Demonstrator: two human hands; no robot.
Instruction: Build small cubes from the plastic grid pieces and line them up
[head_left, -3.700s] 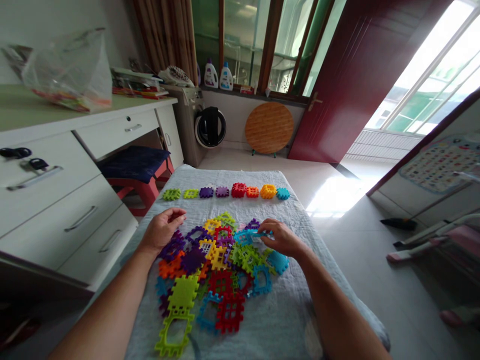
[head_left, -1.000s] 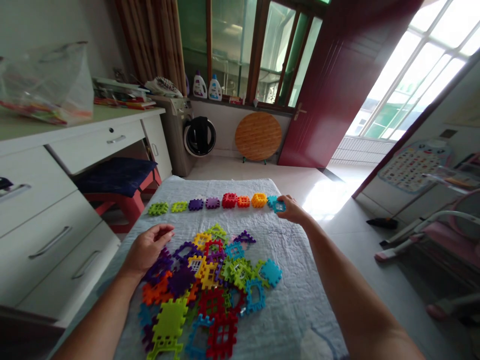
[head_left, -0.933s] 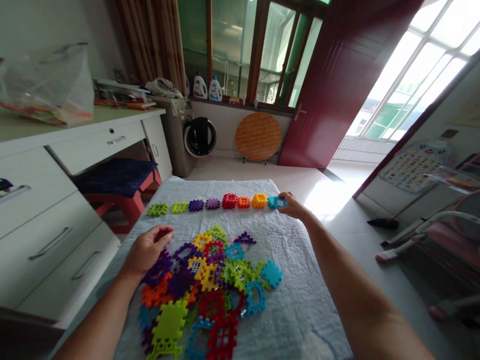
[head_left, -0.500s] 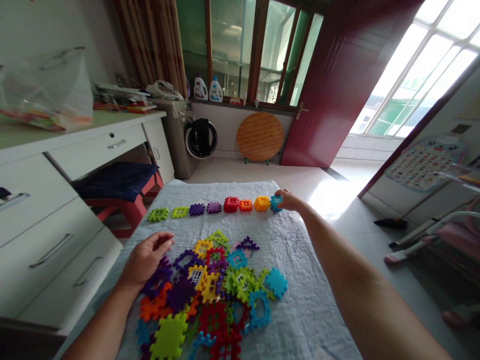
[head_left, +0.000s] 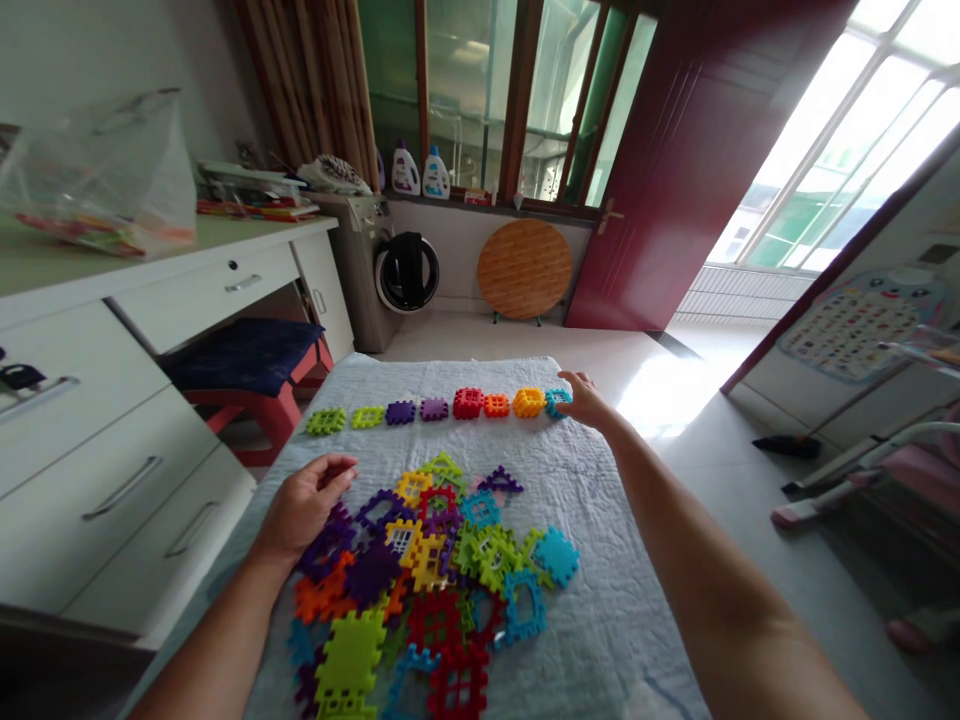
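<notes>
Right hand (head_left: pixel 587 400), arm stretched well forward, has thumb and forefinger spread beside the blue pieces (head_left: pixel 557 402) ending the row (head_left: pixel 435 409) — contact unclear. Left hand (head_left: pixel 304 508) curls loosely, thumb apart from fingers, near the pile (head_left: pixel 429 562).

The left arm (head_left: pixel 225 630) rises from the bottom edge, left of centre, slanting up and rightward to the left hand (head_left: pixel 306 508), left of the frame's middle. Its wrist (head_left: pixel 271 562) is nearly in line with the forearm. The fingers (head_left: pixel 335 462) curl loosely toward the right, the thumb (head_left: pixel 339 484) lying just below them. The right arm (head_left: pixel 705 550) is stretched farther out, running from the lower right up and leftward to the right hand (head_left: pixel 589 402), right of centre. There the index finger (head_left: pixel 569 377) points left, spread from the thumb below.
</notes>
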